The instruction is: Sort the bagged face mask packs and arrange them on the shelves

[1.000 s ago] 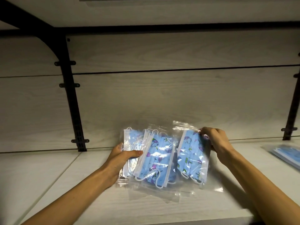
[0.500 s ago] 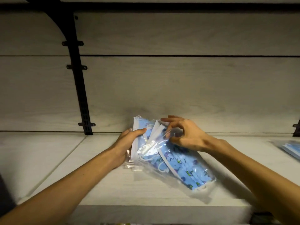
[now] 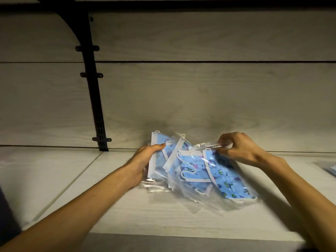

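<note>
Mask packs (image 3: 198,171): glossy clear bags, blue printed pleats, fanned mid-frame on pale woodgrain shelf (image 3: 72,188) | left hand (image 3: 143,162) grips leftmost pack | right hand (image 3: 238,148) pinches bag top, shifted rightward since earlier frame.

Bare shelf (image 3: 54,179) left of mask packs (image 3: 196,171)

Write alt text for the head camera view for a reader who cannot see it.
Two bare hands handle clear bags of blue printed face masks on a pale wood-grain shelf: the left hand grips the upright packs, the right hand pinches the top edge of a leaning bag. A black bracket runs up the back panel.
</note>
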{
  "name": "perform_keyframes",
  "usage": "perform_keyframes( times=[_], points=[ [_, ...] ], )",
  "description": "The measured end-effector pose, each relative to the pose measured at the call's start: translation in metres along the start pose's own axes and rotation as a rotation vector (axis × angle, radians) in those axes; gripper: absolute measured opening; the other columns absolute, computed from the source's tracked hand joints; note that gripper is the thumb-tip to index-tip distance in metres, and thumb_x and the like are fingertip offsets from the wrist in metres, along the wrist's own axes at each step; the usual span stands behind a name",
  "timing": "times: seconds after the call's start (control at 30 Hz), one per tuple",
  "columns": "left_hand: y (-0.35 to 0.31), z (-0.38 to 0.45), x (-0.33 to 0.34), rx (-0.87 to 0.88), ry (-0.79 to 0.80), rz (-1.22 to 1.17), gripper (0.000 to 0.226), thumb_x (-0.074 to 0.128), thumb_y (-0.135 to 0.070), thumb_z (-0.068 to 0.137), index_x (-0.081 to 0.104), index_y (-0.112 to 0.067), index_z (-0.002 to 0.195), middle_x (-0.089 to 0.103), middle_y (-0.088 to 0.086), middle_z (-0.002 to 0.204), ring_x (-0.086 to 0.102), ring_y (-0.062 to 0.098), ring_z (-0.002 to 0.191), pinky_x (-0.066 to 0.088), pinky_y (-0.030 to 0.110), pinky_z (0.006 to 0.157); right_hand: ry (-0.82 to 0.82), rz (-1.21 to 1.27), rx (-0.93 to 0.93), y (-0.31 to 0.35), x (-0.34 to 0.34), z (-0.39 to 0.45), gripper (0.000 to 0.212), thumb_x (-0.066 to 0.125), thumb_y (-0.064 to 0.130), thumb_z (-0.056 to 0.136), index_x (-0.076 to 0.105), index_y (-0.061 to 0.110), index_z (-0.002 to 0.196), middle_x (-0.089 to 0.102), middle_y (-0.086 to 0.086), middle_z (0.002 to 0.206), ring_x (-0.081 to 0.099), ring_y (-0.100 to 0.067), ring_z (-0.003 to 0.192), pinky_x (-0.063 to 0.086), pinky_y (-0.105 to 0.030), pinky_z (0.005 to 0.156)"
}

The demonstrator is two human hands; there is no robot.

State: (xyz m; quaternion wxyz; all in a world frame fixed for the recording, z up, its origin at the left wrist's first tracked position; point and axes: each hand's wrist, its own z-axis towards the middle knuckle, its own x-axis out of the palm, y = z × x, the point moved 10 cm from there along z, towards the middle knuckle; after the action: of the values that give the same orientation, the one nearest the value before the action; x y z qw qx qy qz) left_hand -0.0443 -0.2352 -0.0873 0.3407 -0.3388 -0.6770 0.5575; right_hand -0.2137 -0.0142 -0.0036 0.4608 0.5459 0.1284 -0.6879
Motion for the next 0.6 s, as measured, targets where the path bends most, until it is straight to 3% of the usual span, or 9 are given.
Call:
perform_keyframes(
  times=[0.13,0.4,0.47,0.53,0.6],
  points=[
    [-0.002,-0.006,0.008,-0.015,0.069,0.016,0.039,0.071,-0.044,0.087,0.073,-0.022,0.118,0.078,0.007,0.108,0.074,0.028,0.100,0.058,0.032,0.072,-0.082,0.086,-0.057,0.017,-0.009,-0.001,0.027,0.072,0.015,0.079,0.075,0.019,0.106,0.072,0.006,0.107,0.064,-0.015,0.099,0.048,-0.028,0.086],
    [-0.004,-0.012,0.010,-0.040,0.084,-0.052,0.040,0.065,-0.045,0.089,0.079,-0.014,0.110,0.077,0.013,0.106,0.073,0.029,0.089,0.056,0.038,0.081,0.012,-0.039,-0.396,0.120,0.003,0.004,0.028,0.065,0.000,0.077,0.077,0.022,0.088,0.072,0.003,0.110,0.066,-0.021,0.106,0.050,-0.034,0.092],
    [-0.004,-0.011,0.010,-0.033,0.093,-0.065,0.039,0.062,-0.042,0.090,0.079,-0.012,0.109,0.077,0.014,0.107,0.073,0.031,0.092,0.057,0.042,0.086,0.022,-0.038,-0.392,0.132,0.010,0.001,0.034,0.065,0.004,0.080,0.074,0.025,0.105,0.069,0.005,0.120,0.063,-0.019,0.112,0.049,-0.035,0.095],
    [-0.002,-0.010,0.008,-0.044,0.085,-0.059,0.042,0.062,-0.039,0.089,0.076,-0.010,0.115,0.074,0.016,0.114,0.070,0.036,0.104,0.052,0.049,0.099,0.035,-0.003,-0.305,0.125,0.018,-0.006,0.051,0.066,0.017,0.089,0.054,0.026,0.138,0.060,0.003,0.137,0.057,-0.019,0.123,0.046,-0.034,0.101],
    [0.001,-0.009,0.004,-0.063,0.062,-0.045,0.042,0.062,-0.036,0.087,0.075,-0.009,0.117,0.073,0.015,0.113,0.067,0.035,0.101,0.050,0.049,0.099,0.067,-0.042,-0.184,0.110,0.027,-0.020,0.067,0.063,0.043,0.092,0.033,0.026,0.150,0.050,-0.001,0.147,0.051,-0.023,0.129,0.043,-0.035,0.103]
  ],
)
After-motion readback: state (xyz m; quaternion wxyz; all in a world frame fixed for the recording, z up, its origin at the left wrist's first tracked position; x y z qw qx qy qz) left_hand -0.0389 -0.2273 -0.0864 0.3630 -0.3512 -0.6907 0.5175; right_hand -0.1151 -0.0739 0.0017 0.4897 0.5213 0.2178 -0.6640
